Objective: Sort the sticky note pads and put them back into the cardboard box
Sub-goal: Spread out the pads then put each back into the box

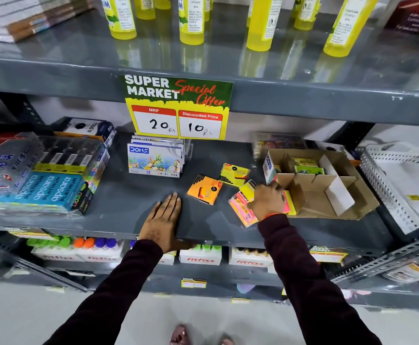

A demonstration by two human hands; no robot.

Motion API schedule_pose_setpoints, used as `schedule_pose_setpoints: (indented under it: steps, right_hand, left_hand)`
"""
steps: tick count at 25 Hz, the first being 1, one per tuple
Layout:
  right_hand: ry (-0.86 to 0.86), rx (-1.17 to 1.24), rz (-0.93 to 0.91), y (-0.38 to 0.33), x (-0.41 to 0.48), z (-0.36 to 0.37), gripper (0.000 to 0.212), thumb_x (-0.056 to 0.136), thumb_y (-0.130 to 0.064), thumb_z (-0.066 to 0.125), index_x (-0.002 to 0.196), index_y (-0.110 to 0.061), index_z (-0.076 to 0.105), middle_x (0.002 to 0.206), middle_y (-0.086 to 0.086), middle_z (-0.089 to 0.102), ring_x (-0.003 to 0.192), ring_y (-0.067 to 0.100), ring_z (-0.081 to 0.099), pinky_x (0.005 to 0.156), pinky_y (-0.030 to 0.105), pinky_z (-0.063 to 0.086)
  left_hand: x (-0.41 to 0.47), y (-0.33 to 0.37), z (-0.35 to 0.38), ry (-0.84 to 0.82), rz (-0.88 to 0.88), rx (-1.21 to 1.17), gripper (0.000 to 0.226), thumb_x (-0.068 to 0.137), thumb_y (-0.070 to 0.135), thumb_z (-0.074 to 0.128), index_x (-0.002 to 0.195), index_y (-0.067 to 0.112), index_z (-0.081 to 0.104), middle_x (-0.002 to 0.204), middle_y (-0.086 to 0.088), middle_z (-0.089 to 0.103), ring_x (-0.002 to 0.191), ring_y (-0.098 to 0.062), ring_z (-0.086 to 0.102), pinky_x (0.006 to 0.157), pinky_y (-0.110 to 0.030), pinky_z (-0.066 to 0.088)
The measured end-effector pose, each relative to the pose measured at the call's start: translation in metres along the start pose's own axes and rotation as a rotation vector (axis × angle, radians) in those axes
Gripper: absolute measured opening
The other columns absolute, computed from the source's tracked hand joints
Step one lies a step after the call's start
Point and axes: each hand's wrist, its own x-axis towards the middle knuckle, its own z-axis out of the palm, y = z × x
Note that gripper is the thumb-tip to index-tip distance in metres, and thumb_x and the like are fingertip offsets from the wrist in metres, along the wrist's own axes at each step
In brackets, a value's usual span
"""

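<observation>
My left hand (165,220) lies flat and open on the near edge of the grey shelf (134,195), fingers together, holding nothing. My right hand (268,199) is curled over a small yellow pad (248,189), fingers closed on it, right at the near left corner of the cardboard box (328,185). Under my wrist sits a pink pad (243,210), with a pink and yellow stack (289,202) touching the box's left wall. Left of my right hand an orange pad (204,189) lies loose on the shelf, and just beyond it a yellow pad in its wrapper (234,174). The box stands open with card dividers; a few green and yellow pads (305,165) already sit in its far left compartment. Farther left stands a row of DOMS pastel packs (155,159) under the price sign (178,108), and far left are Apsara pencil packs (46,190). A white perforated tray (402,180) crowds the box on the right
</observation>
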Motion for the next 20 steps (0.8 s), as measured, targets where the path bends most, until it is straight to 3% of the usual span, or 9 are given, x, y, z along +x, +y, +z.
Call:
schedule_pose_setpoints:
  steps: [4,8,10,13,15,17,19,20]
  right_hand:
    - [0.209,0.107,-0.207,-0.022,-0.019,0.009,0.035,0.088,-0.007,0.059,0.122,-0.010,0.053,0.126,0.015,0.054,0.118,0.034,0.052,0.099,0.039,0.044]
    - [0.127,0.085,-0.416,-0.047,-0.052,0.047,0.050,0.083,0.003,0.057,0.129,-0.012,0.047,0.128,0.013,0.050,0.121,0.035,0.046,0.097,0.041,0.045]
    - [0.062,0.041,-0.458,-0.049,-0.058,0.064,0.050,0.087,-0.007,0.060,0.133,-0.013,0.044,0.132,0.013,0.047,0.123,0.034,0.044,0.102,0.041,0.041]
    - [-0.051,0.163,-0.474,-0.046,-0.055,0.067,0.042,0.090,-0.035,0.061,0.125,-0.014,0.056,0.127,0.010,0.054,0.119,0.030,0.049,0.102,0.037,0.040]
    - [0.006,0.247,-0.412,-0.033,-0.046,0.060,0.044,0.089,-0.043,0.060,0.121,-0.012,0.061,0.122,0.009,0.058,0.116,0.028,0.052,0.101,0.035,0.041]
    - [0.106,0.196,-0.229,-0.011,-0.029,0.047,0.053,0.089,-0.044,0.060,0.127,-0.008,0.055,0.129,0.013,0.054,0.122,0.031,0.047,0.103,0.038,0.040]
    - [0.044,0.087,-0.020,0.008,-0.013,0.034,0.061,0.088,-0.042,0.061,0.131,-0.002,0.047,0.134,0.019,0.050,0.127,0.036,0.044,0.105,0.042,0.041]
    - [-0.007,0.068,0.027,0.013,-0.007,0.030,0.061,0.088,-0.041,0.063,0.130,0.000,0.046,0.133,0.021,0.051,0.127,0.037,0.045,0.104,0.043,0.043]
  left_hand:
    - [0.000,-0.002,0.002,-0.015,0.008,0.025,0.129,0.055,0.090,0.042,0.145,0.009,-0.002,0.157,-0.010,0.001,0.145,-0.024,0.003,0.119,-0.040,0.004]
    - [0.000,-0.002,0.002,0.003,0.009,0.002,0.127,0.057,0.086,0.049,0.145,0.006,0.005,0.156,-0.013,0.006,0.144,-0.027,0.009,0.119,-0.042,0.009]
    - [0.000,-0.002,0.003,0.010,0.010,0.010,0.125,0.058,0.086,0.048,0.145,0.006,0.004,0.157,-0.013,0.006,0.145,-0.027,0.010,0.118,-0.041,0.009]
    - [0.001,-0.001,0.002,-0.008,0.000,0.029,0.126,0.058,0.087,0.045,0.145,0.006,0.004,0.157,-0.013,0.007,0.144,-0.027,0.011,0.118,-0.041,0.010]
    - [0.001,0.000,0.001,-0.017,-0.008,0.028,0.123,0.059,0.087,0.041,0.145,0.005,0.006,0.156,-0.014,0.008,0.144,-0.028,0.013,0.118,-0.043,0.012]
    - [0.002,-0.001,0.003,0.009,0.002,0.025,0.106,0.073,0.070,0.045,0.143,0.006,-0.002,0.156,-0.014,0.003,0.144,-0.030,0.012,0.117,-0.043,0.010]
    - [0.002,-0.004,0.007,0.006,0.006,0.037,0.095,0.077,0.050,0.043,0.140,0.008,-0.014,0.156,-0.014,-0.003,0.145,-0.028,0.004,0.117,-0.040,0.005]
    - [0.002,-0.004,0.008,-0.005,-0.001,0.051,0.099,0.077,0.055,0.043,0.141,0.009,-0.016,0.157,-0.013,-0.005,0.145,-0.026,0.001,0.117,-0.039,0.004]
